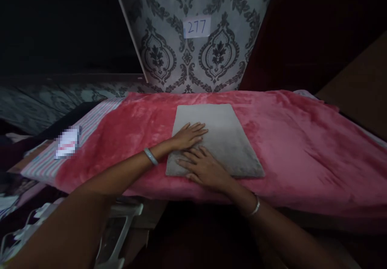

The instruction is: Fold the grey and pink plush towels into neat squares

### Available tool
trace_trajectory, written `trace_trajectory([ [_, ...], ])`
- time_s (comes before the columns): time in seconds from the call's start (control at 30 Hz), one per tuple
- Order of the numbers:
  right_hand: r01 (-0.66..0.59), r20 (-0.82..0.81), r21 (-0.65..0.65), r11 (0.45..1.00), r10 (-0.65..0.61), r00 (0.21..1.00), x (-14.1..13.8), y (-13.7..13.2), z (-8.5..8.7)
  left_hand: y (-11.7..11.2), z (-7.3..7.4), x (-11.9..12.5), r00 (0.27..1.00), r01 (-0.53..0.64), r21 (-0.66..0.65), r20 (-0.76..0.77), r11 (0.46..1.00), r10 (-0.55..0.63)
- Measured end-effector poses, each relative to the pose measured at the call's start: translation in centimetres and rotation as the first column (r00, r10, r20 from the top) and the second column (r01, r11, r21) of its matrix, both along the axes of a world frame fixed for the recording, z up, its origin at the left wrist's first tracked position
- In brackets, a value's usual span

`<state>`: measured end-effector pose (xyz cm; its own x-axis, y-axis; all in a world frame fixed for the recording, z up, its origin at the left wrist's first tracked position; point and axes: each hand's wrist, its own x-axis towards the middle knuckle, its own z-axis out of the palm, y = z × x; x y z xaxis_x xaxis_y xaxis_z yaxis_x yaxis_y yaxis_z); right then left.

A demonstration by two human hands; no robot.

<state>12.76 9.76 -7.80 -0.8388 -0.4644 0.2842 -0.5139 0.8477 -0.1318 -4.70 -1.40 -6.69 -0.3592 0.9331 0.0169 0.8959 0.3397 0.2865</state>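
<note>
A folded grey cloth (223, 136) lies flat on a pink plush blanket (302, 148) that covers a raised surface. My left hand (189, 136) rests open on the cloth's left side, fingers stretched out flat. My right hand (205, 170) lies open on the cloth's near left corner, fingers spread and pointing left. A pale bangle circles my left wrist and a thin bracelet my right. Neither hand holds anything.
A striped cloth (90, 126) shows at the blanket's left end, with a blurred small object (68, 142) on it. Patterned grey wallpaper with a label reading 277 (196, 27) stands behind. A white frame (121, 232) sits low at the left.
</note>
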Motion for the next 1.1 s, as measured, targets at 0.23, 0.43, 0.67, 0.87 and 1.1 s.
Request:
trace_trajectory([
  [0.23,0.016,0.033,0.064,0.998,-0.018,0.999,0.1,-0.3,-1.4,0.2,-1.2,-4.0,0.987,-0.035,0.01,-0.16,0.999,0.036],
  [0.43,0.015,0.057,0.054,0.998,-0.018,0.998,0.0,-0.2,-1.3,0.6,-1.1,-10.5,0.972,-0.217,-0.026,-0.092,0.976,0.214],
  [0.67,0.018,0.055,0.052,0.999,-0.021,0.998,0.2,-0.5,-1.1,1.3,0.3,-10.9,0.904,-0.425,-0.061,-0.076,0.903,0.42],
  [0.87,-0.012,0.094,-0.046,0.999,0.016,0.995,-0.1,0.3,-0.9,-2.8,1.6,-4.5,0.895,-0.403,0.094,-0.165,0.91,0.414],
  [1.1,-0.088,0.121,-0.147,0.985,0.106,0.987,-3.0,-0.2,-0.7,-12.1,-4.5,12.0,0.848,-0.089,0.58,-0.383,0.81,0.367],
])
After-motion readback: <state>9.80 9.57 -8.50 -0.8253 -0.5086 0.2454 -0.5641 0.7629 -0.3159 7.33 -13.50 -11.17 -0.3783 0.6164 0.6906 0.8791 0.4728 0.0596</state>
